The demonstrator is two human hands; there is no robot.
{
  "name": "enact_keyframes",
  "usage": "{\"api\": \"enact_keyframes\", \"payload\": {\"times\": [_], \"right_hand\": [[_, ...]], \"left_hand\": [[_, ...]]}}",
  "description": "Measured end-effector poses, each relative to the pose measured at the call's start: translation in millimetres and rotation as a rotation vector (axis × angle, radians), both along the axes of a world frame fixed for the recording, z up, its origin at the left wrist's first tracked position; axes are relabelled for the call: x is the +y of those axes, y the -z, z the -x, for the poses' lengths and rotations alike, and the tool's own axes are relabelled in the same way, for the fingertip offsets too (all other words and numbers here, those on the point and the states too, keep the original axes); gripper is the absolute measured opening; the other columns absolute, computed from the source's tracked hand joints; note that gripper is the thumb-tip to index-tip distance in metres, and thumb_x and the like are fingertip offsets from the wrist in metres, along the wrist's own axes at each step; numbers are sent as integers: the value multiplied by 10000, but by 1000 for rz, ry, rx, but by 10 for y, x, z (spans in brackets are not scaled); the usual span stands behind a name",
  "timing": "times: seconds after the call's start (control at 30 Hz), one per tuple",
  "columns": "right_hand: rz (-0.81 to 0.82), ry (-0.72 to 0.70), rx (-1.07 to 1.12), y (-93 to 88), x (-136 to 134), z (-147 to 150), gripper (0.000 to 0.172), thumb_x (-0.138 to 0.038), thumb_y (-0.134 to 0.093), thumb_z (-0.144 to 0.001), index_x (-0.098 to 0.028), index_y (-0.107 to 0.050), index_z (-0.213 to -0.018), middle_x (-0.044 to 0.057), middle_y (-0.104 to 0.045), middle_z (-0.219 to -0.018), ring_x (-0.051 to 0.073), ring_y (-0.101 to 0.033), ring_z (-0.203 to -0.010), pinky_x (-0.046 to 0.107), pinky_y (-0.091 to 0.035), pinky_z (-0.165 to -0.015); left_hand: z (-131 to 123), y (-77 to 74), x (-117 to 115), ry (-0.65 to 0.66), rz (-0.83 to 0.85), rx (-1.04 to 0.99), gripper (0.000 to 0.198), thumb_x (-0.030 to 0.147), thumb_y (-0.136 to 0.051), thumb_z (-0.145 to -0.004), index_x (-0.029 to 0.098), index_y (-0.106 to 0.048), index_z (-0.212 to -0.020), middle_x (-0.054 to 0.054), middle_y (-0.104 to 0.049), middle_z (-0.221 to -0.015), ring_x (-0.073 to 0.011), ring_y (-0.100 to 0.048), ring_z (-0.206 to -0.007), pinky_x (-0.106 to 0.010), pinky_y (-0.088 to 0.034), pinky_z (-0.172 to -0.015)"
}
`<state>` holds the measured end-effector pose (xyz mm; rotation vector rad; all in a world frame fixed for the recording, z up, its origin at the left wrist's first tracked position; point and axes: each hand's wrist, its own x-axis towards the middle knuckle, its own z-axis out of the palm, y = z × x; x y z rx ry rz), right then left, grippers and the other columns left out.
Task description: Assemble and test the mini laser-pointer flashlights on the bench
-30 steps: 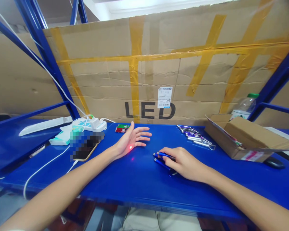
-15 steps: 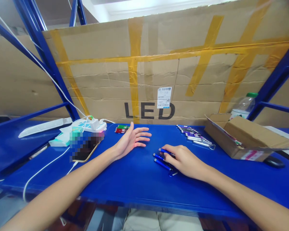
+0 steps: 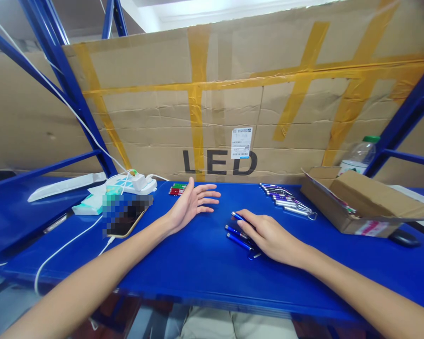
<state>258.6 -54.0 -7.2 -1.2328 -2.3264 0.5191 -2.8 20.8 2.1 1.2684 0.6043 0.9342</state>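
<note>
My right hand point(image 3: 272, 235) pinches a slim blue penlight point(image 3: 237, 216) between thumb and fingers, its tip pointing left. Two more blue penlights point(image 3: 237, 242) lie just below that hand on the blue tabletop, a small clip showing at their lower end; the fingers partly cover them. Held palm inward, my left hand point(image 3: 192, 205) has its fingers spread and nothing in them. Behind it, red and green penlights point(image 3: 177, 189) lie in a small row, partly covered by the hand.
Several purple and silver penlights with clips point(image 3: 286, 200) lie at the back right. Beside them stands an open cardboard box point(image 3: 339, 207), with a bottle point(image 3: 360, 155) behind. A phone point(image 3: 132, 219), power strip point(image 3: 141, 183) and cables occupy the left. A large cardboard sheet point(image 3: 155, 122) walls the back.
My right hand has lifted the front end of the pinched blue penlight slightly, away from the other two. My left hand has barely moved.
</note>
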Motion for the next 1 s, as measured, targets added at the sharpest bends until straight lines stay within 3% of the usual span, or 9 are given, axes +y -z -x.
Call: {"api": "enact_keyframes", "payload": {"times": [0.23, 0.47, 0.73, 0.9, 1.0], "right_hand": [[-21, -32, 2, -19, -23, -32, 352, -414, -370, -1154, -249, -580, -1383, 52, -779, -1031, 223, -730, -873, 339, -501, -801], [-83, -37, -37, 18, 4, -51, 375, -379, -392, -1144, -247, -643, -1388, 92, -791, -1176, 253, -754, -997, 359, -542, -863], [-121, 54, -10, 58, 48, -71, 397, -369, -385, -1139, -233, -627, -1422, 101, -797, -1153, 262, -759, -971, 372, -554, -856], [-47, -98, -30, 5, -9, -35, 368, -392, -391, -1148, -248, -649, -1369, 76, -795, -1136, 236, -748, -955, 343, -525, -864], [-29, -102, -37, 3, -29, -25, 371, -397, -395, -1150, -253, -620, -1408, 78, -790, -1181, 238, -750, -989, 350, -522, -893]], "left_hand": [[-9, 0, -12, 20, 24, 17, 810, 796, -318, -1035, 159, -670, -1390, -199, -696, -1390, -310, -670, -1214, -379, -561, -928], [-8, 6, -10, 39, 26, 24, 814, 796, -305, -1037, 159, -667, -1393, -201, -692, -1401, -315, -664, -1231, -384, -557, -936], [-4, 10, 12, 5, 13, -3, 802, 797, -328, -1032, 163, -682, -1372, -197, -711, -1371, -316, -675, -1218, -384, -560, -932], [-9, 4, 4, 4, 15, 7, 805, 794, -319, -1036, 159, -680, -1375, -196, -711, -1366, -314, -675, -1209, -380, -559, -922], [-5, 2, 5, 3, 22, 1, 804, 791, -322, -1037, 155, -678, -1377, -200, -707, -1372, -314, -674, -1207, -378, -559, -916]]}}
